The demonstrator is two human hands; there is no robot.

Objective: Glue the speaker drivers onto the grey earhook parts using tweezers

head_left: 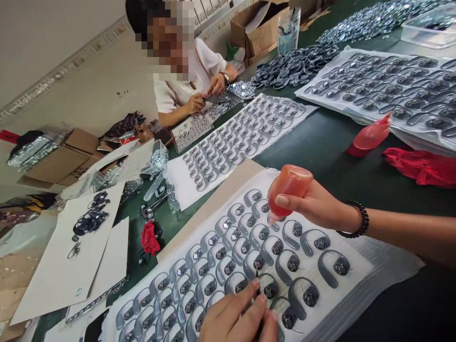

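My right hand (320, 206) is wrapped round an orange-red squeeze bottle (295, 183), tilted with its nozzle down over the near sheet. Several rows of grey, hook-shaped plastic pieces (285, 271), each with a dark round part, lie on this white sheet (356, 251). At the bottom, my left hand (237, 316) is closed round a thin dark pointed tool (257, 274), mostly hidden by the fingers. The tool's tip is beside the round part of one hook piece; whether it touches is unclear.
Across the green table (302, 133), a co-worker (194, 80) handles small parts. Another red bottle (368, 137) stands by a red cloth (422, 166) at right. More filled sheets (180, 183), a dark heap (295, 66) and a clear tray (427, 35) lie beyond; cardboard (53, 266) is at left.
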